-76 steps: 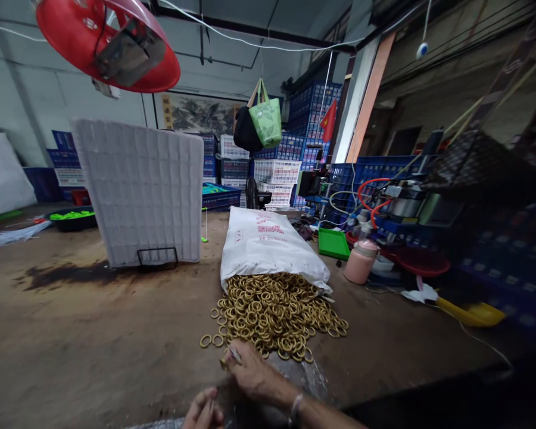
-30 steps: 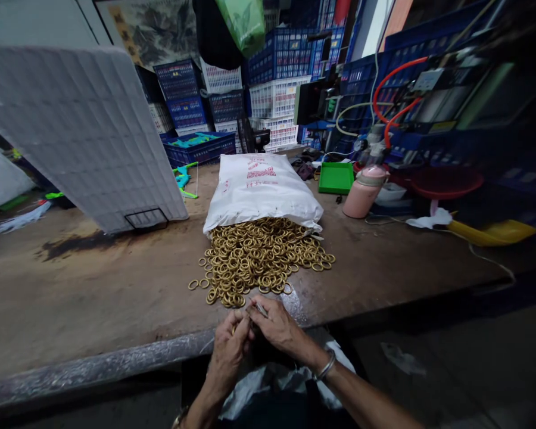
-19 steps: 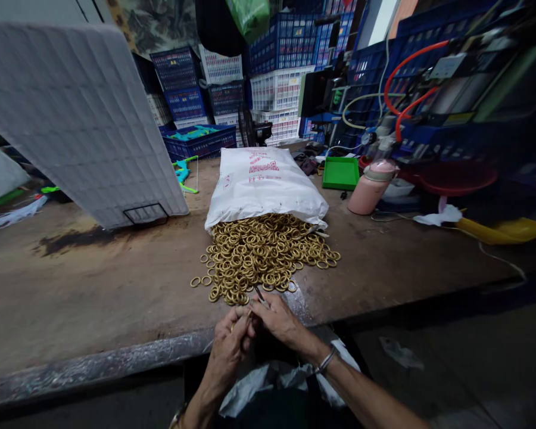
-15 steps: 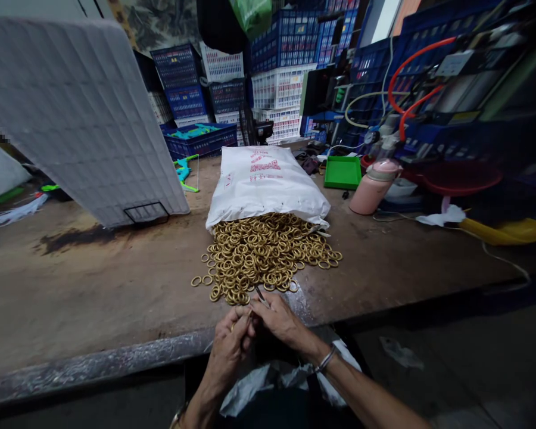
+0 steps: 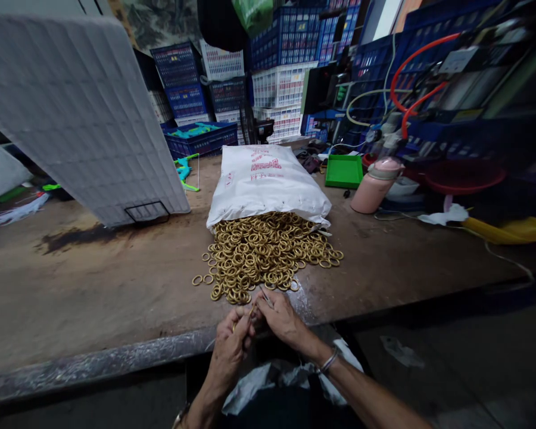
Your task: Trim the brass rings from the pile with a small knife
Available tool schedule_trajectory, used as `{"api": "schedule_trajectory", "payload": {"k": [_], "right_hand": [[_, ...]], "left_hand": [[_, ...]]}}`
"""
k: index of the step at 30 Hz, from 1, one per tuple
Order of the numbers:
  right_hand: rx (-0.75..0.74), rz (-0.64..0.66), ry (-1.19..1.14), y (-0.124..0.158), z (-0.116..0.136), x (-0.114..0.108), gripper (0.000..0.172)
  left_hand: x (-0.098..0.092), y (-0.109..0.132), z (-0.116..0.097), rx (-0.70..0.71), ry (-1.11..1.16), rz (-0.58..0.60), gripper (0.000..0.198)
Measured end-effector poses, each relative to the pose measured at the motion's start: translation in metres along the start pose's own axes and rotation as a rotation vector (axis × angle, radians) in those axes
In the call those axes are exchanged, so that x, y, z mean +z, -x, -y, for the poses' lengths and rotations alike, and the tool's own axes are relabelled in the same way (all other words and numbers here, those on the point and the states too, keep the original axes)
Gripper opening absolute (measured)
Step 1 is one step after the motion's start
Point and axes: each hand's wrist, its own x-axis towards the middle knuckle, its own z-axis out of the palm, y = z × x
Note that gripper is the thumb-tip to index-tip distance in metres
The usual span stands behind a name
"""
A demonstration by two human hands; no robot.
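At the table's front edge my left hand (image 5: 233,339) is closed, pinching a gold-coloured ring (image 5: 252,310) between thumb and fingers. My right hand (image 5: 280,319) almost meets it, its fingers closed round a slim metal tool (image 5: 266,297) that points up and away; which tool it is I cannot make out. The right fingertips are at the ring, though whether they touch it is hard to see. Just beyond both hands a heap of gold-coloured rings (image 5: 259,253) spills from the mouth of a white sack (image 5: 268,179) with red print.
A tall pale ribbed panel (image 5: 84,119) stands at left on the wooden table (image 5: 129,286). Right of the sack are a green tray (image 5: 343,171), a pink bottle (image 5: 372,189) and a yellow scoop (image 5: 513,231). Stacked blue crates (image 5: 184,83) rise behind. White plastic (image 5: 245,390) covers my lap.
My hands have parted very slightly, and more of the ring shows between them. The metal tool has turned a little in my right hand. The heap looks the same.
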Motion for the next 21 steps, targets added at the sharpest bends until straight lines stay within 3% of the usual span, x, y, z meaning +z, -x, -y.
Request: {"api": "schedule_trajectory", "payload": {"k": [4, 10, 14, 19, 21], "right_hand": [[-0.121, 0.115, 0.310, 0.008, -0.001, -0.003, 0.012], [-0.143, 0.195, 0.641, 0.015, 0.003, -0.002, 0.033], [-0.075, 0.193, 0.761, 0.011, 0.007, 0.005, 0.030], [0.030, 0.123, 0.850, -0.005, 0.009, 0.006, 0.028], [-0.035, 0.080, 0.851, -0.015, 0.013, 0.005, 0.028]], "left_hand": [[0.003, 0.001, -0.002, -0.003, -0.003, -0.054, 0.034], [0.000, 0.000, 0.005, 0.043, -0.036, -0.050, 0.034], [-0.007, 0.004, 0.009, 0.021, 0.012, -0.004, 0.031], [-0.013, 0.021, 0.006, -0.023, 0.250, 0.048, 0.025], [-0.017, 0.025, 0.003, -0.040, 0.376, 0.030, 0.027]]}}
